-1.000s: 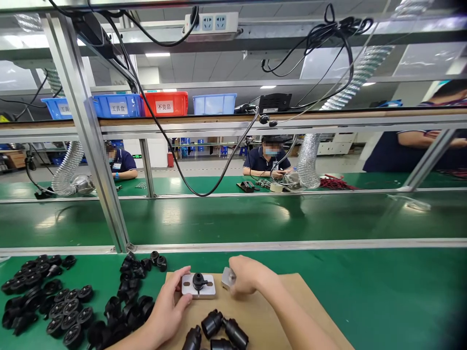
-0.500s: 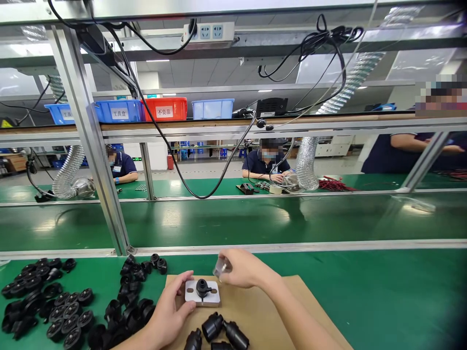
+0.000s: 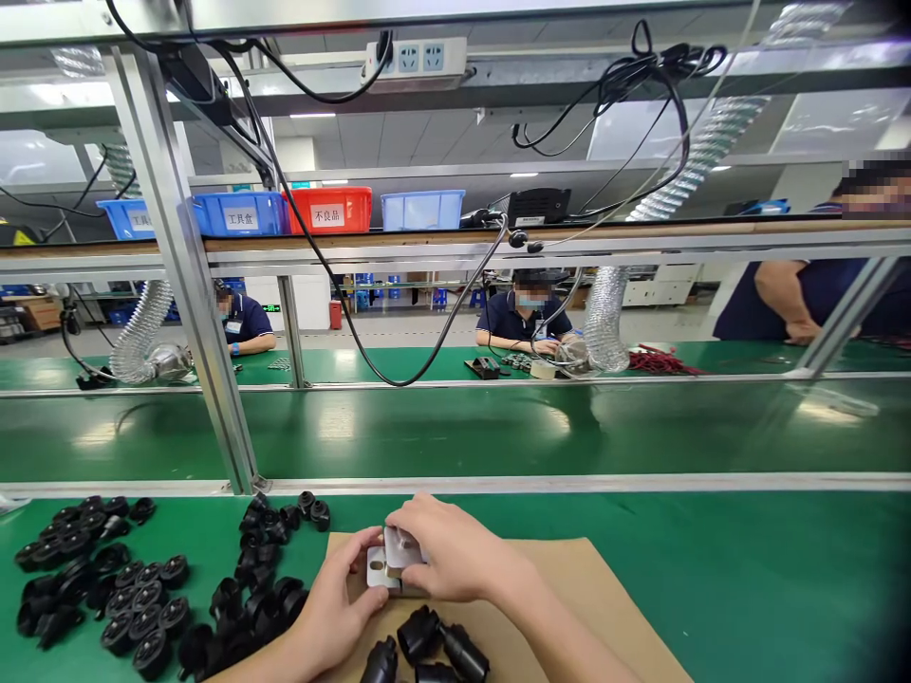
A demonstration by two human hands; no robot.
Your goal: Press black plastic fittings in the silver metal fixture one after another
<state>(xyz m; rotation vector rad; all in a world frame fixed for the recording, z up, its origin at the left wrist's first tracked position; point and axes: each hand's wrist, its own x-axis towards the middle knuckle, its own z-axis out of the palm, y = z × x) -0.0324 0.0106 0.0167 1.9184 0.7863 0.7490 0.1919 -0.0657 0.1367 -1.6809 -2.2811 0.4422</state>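
Note:
My left hand grips the left end of a flat metal base plate with slotted holes, lying on a brown cardboard sheet. Over that plate, my right hand is closed on a smaller metal block with rounded corners. The block covers the middle of the plate, so the black part seated there is hidden. Whether block and plate touch, I cannot tell. Just in front of the plate lie several black cylindrical plastic fittings on the cardboard.
Many round black caps and black elbow-shaped parts lie on the green bench at left. A metal post rises behind them. Blue bins and a red bin line the shelf; a black cable hangs below. Co-workers sit opposite.
My right hand has brought the metal block left and down over the base plate, covering the black part on it. My left hand stays at the plate's left end. The view shifted slightly.

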